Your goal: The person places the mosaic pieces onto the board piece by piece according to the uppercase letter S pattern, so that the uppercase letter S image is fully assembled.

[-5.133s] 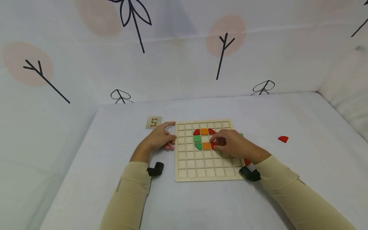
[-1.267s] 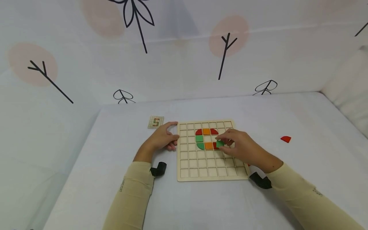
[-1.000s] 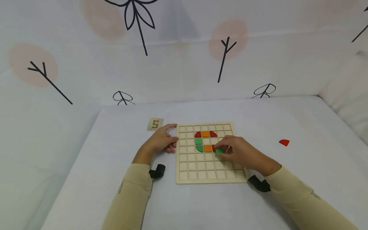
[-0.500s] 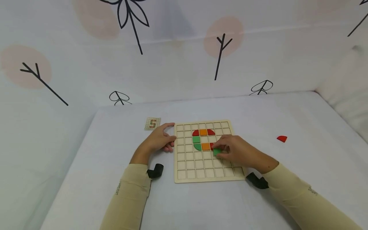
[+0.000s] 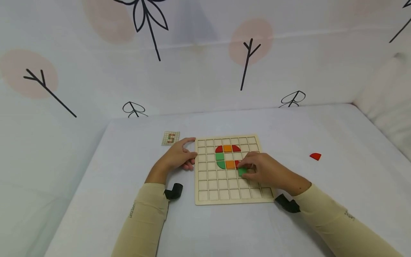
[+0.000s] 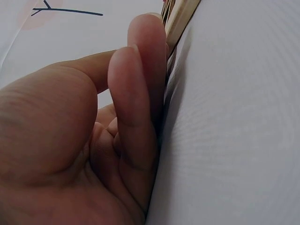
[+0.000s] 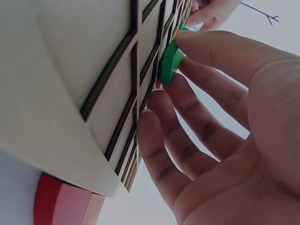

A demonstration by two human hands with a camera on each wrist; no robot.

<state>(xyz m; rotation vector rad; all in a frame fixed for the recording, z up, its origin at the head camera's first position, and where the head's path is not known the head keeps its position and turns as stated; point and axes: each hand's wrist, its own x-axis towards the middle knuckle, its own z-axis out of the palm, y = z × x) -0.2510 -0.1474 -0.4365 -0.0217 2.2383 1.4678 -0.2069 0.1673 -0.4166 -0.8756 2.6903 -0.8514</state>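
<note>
A wooden grid board (image 5: 221, 194) lies on the white table. Its cells hold a C-like row of red, orange (image 5: 227, 148) and green (image 5: 219, 156) tiles. My right hand (image 5: 264, 169) pinches a green tile (image 5: 242, 172) between thumb and fingers, at the cell just below the lower red tile (image 5: 237, 163). In the right wrist view this green tile (image 7: 172, 62) tilts against the grid, its far side partly hidden. My left hand (image 5: 176, 156) touches the board's left edge with thumb and extended index finger; the other fingers are bent and hold nothing.
A small pattern card (image 5: 170, 138) showing an S shape lies beyond my left hand. One red quarter-round tile (image 5: 315, 156) lies on the table at right. Beside the board, red and pale pieces (image 7: 70, 204) show in the right wrist view. A printed cloth hangs behind.
My right hand has left the lower red tile, taken up a green tile, and brought it down to the cell below. In the last half second it barely moves. My left hand stays put.
</note>
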